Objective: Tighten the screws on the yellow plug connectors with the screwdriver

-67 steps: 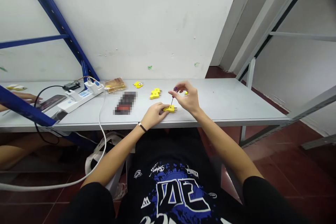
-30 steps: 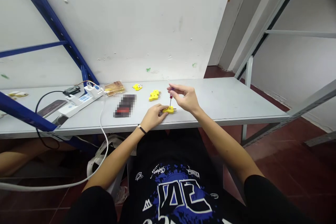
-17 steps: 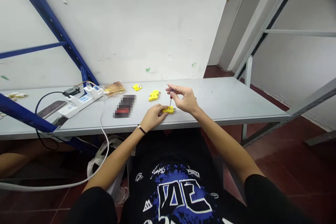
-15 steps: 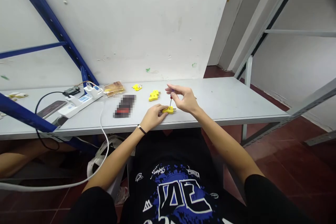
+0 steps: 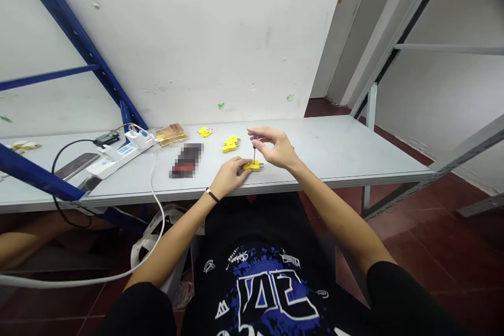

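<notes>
A small yellow plug [image 5: 254,166] lies near the front edge of the grey table [image 5: 338,152]. My left hand [image 5: 232,174] pinches it from the left and holds it down. My right hand [image 5: 275,148] grips the handle of a thin screwdriver [image 5: 254,148] between fingertips. The screwdriver stands upright with its tip on the plug's top. Two more yellow plugs [image 5: 230,143] lie just behind, and another yellow piece [image 5: 205,131] sits further back.
A white power strip [image 5: 118,151] with cables, a phone [image 5: 74,165] and a small brown packet [image 5: 170,134] lie on the left. A blurred dark object [image 5: 187,160] is left of my hands. Blue rack struts [image 5: 90,58] cross the left side; grey shelving stands right.
My hands stay on the plug and screwdriver. The right fingers have shifted slightly on the handle. The other person's hand at the far left has left view.
</notes>
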`<state>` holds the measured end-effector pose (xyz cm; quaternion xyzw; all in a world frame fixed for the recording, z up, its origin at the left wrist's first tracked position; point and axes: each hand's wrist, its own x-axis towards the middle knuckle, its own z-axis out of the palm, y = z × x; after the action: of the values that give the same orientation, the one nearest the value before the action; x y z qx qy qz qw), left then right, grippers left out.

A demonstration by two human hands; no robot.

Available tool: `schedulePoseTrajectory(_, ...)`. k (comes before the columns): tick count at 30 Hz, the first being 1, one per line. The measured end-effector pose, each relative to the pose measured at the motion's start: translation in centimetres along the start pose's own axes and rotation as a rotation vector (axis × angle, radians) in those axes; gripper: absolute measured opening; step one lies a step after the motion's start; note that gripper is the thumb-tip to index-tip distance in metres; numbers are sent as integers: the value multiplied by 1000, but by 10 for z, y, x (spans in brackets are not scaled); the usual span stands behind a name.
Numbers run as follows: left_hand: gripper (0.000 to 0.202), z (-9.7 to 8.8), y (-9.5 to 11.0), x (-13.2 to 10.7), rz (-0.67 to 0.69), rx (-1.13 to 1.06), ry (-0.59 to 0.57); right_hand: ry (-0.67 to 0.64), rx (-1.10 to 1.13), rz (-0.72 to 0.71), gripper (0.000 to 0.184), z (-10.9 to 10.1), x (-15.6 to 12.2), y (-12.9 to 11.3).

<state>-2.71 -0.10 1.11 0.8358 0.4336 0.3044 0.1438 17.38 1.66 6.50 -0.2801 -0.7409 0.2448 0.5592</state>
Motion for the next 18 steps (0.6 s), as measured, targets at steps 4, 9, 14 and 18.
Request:
schedulePoseTrajectory(4, 31, 0, 1, 0, 7, 17, -2, 50, -32, -7, 32, 0, 2, 1)
schedulePoseTrajectory(9, 30, -1, 2, 0, -4, 14, -3, 85, -7, -14, 32, 0, 1, 1)
schedulePoseTrajectory(14, 30, -1, 2, 0, -3, 12, -3, 98, 4, -25, 32, 1, 0, 0)
schedulePoseTrajectory(18, 29, -1, 2, 0, -1, 17, -4, 95, -17, -31, 31, 0, 0, 0)
